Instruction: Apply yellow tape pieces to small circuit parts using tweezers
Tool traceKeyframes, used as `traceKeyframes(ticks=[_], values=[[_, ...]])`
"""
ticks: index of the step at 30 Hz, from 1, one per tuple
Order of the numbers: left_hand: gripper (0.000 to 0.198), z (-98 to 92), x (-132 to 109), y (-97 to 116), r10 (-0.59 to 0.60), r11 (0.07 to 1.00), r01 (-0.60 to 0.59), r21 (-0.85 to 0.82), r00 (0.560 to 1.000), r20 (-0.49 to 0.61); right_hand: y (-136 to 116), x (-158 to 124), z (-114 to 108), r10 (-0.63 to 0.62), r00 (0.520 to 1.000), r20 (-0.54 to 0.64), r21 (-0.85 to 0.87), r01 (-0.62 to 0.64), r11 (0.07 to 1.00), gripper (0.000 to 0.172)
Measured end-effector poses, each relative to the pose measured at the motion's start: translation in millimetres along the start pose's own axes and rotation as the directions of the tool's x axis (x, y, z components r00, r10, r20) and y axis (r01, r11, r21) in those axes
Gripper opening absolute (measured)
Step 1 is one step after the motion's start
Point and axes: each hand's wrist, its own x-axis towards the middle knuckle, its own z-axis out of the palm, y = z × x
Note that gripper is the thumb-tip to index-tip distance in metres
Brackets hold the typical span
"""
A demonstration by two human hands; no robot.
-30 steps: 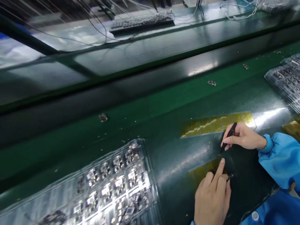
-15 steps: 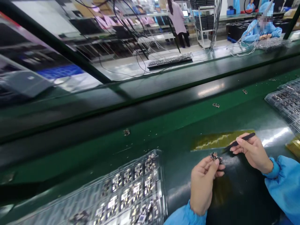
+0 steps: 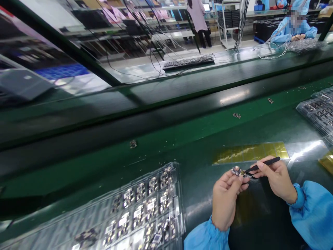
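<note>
My left hand (image 3: 228, 194) is closed, pinching a small circuit board (image 3: 236, 171) between thumb and fingers. In my right hand (image 3: 275, 177) is a pair of black tweezers (image 3: 265, 164), held like a pen, with its tips at the board's right side. Whether the tips grip anything is too small to make out. Just beyond both hands lies a clear sheet with yellow film pieces (image 3: 249, 152). To the left of my hands, a clear plastic tray (image 3: 179, 205) holds several boards in its compartments.
Another board tray (image 3: 318, 109) stands at the right edge, with more yellow film (image 3: 327, 161) near it. Loose boards lie on the green strip (image 3: 192, 135). A dark rail (image 3: 161, 100) crosses behind it. Beyond are a keyboard (image 3: 188, 64), cables and a co-worker in blue (image 3: 282, 31).
My right hand has moved slightly left and down, bringing the tweezers' tips from just off the board onto its right side. My left hand keeps its pinch. The view has shifted a little.
</note>
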Motion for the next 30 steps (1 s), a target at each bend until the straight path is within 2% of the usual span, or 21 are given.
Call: traceKeyframes(ticks=[16, 25, 30], values=[[0.036, -1.2, -2.0, 1.2, -0.007, 1.0, 0.007, 0.004, 1.0, 0.011, -5.1, -1.2, 6.9, 0.009, 1.0, 0.003, -0.025, -0.009, 1.0, 0.025], [0.037, 0.5, -2.1, 2.4, -0.015, 1.0, 0.015, 0.005, 1.0, -0.011, -6.6, -1.3, 8.2, 0.006, 1.0, -0.005, -0.048, -0.006, 0.999, 0.029], [0.032, 2.0, -2.7, 3.8, -0.013, 1.0, 0.013, 0.004, 0.999, -0.031, -7.7, -2.3, 8.7, -0.005, 1.0, 0.008, -0.063, 0.005, 0.998, 0.024]])
